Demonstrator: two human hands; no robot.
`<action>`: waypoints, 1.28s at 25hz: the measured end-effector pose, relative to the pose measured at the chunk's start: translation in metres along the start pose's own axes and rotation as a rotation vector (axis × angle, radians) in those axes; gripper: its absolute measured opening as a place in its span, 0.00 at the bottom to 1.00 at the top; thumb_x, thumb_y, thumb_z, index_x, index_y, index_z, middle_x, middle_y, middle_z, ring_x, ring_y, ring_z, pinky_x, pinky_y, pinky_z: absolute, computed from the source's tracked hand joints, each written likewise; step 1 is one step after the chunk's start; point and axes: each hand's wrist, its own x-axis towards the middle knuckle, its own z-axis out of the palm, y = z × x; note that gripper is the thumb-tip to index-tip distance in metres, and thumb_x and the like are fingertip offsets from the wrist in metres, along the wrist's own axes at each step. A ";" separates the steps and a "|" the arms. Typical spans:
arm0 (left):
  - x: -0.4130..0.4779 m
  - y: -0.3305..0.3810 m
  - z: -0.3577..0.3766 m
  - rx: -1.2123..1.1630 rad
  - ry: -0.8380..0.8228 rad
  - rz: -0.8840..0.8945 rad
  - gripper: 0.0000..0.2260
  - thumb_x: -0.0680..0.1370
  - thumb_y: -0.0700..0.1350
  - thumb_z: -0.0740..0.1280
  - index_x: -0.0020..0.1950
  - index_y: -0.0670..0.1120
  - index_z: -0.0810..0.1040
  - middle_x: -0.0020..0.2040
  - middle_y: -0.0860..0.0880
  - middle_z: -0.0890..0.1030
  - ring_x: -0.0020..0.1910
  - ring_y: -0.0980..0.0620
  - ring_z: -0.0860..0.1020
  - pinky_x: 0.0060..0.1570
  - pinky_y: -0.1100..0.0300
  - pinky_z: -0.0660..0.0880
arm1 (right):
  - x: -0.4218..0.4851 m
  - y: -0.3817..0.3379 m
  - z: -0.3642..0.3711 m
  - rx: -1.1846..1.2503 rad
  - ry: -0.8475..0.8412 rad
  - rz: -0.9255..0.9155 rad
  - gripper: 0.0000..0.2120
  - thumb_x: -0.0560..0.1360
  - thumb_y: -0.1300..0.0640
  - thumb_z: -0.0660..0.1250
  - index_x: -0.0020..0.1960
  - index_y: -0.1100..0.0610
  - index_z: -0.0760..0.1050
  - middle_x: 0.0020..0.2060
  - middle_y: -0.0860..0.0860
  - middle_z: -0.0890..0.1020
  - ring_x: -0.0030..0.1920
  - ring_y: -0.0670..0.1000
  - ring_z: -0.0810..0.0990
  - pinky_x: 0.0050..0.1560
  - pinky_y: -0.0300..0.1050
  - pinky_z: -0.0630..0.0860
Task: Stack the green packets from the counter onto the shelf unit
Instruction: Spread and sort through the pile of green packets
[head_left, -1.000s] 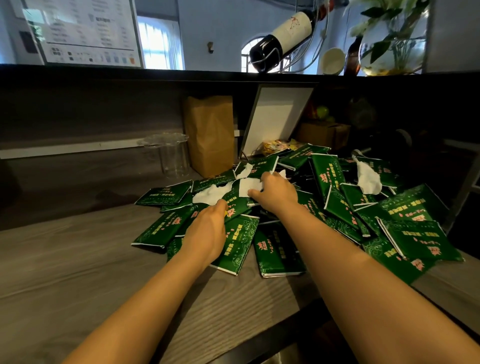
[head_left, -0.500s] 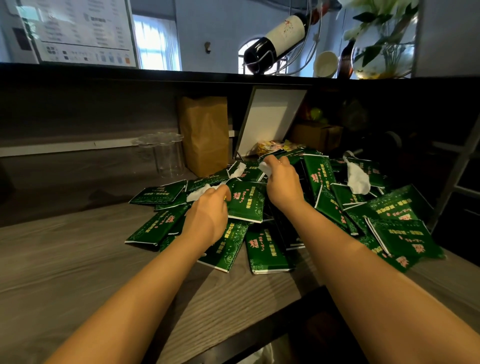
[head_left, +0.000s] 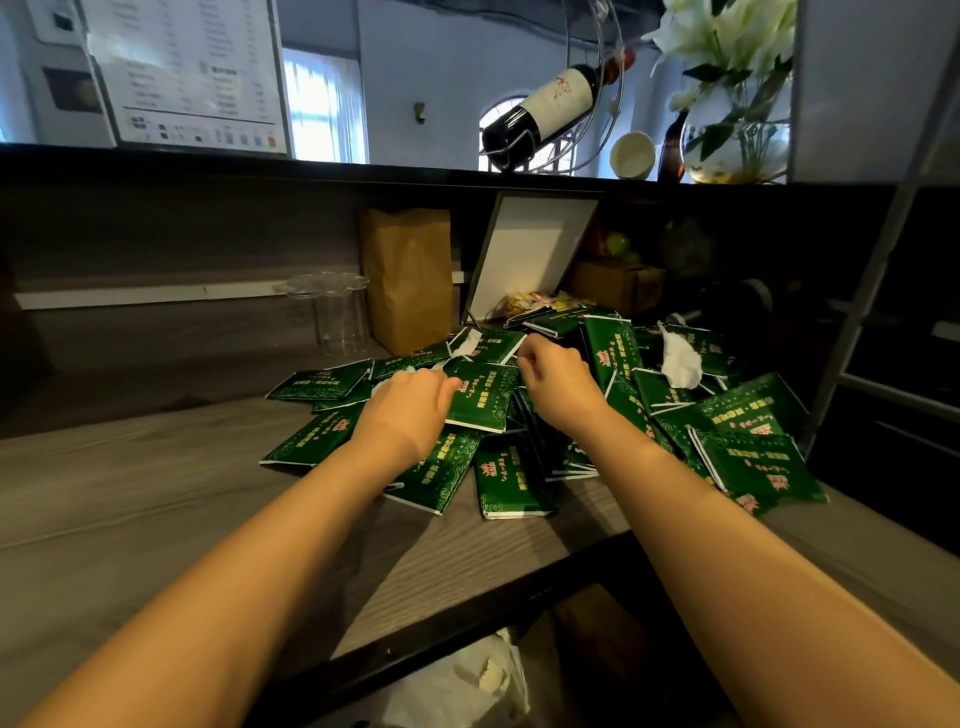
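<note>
Pinching one green packet (head_left: 483, 400) by its edge, the left hand (head_left: 410, 410) should lift it flat; what the right hand (head_left: 558, 384) holds is unclear.

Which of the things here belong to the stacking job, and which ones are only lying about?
Job: green packets heaped on the counter; the top packet gripped by the left hand; the right hand beside it.
Lying about: brown paper bag, clear cups, wine bottle, vase of lilies, white tissue.
</note>
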 end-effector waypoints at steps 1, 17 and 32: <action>-0.005 0.000 -0.004 0.006 -0.007 -0.001 0.16 0.83 0.49 0.53 0.46 0.42 0.75 0.45 0.41 0.79 0.47 0.40 0.77 0.49 0.50 0.73 | -0.007 -0.002 -0.002 0.007 -0.022 -0.013 0.10 0.81 0.57 0.56 0.52 0.61 0.73 0.41 0.54 0.75 0.42 0.56 0.72 0.42 0.47 0.67; -0.236 -0.045 -0.062 0.196 -0.089 -0.133 0.17 0.82 0.53 0.51 0.36 0.51 0.67 0.40 0.47 0.76 0.46 0.41 0.76 0.43 0.50 0.71 | -0.182 -0.132 0.046 -0.002 -0.440 -0.489 0.22 0.81 0.47 0.53 0.29 0.51 0.63 0.27 0.50 0.69 0.33 0.54 0.70 0.36 0.46 0.64; -0.495 -0.164 -0.049 0.210 -0.457 -0.642 0.08 0.81 0.49 0.54 0.45 0.49 0.65 0.47 0.42 0.77 0.50 0.39 0.76 0.43 0.52 0.68 | -0.359 -0.249 0.226 0.028 -1.090 -0.743 0.13 0.80 0.52 0.54 0.40 0.53 0.70 0.50 0.60 0.78 0.52 0.63 0.76 0.44 0.48 0.67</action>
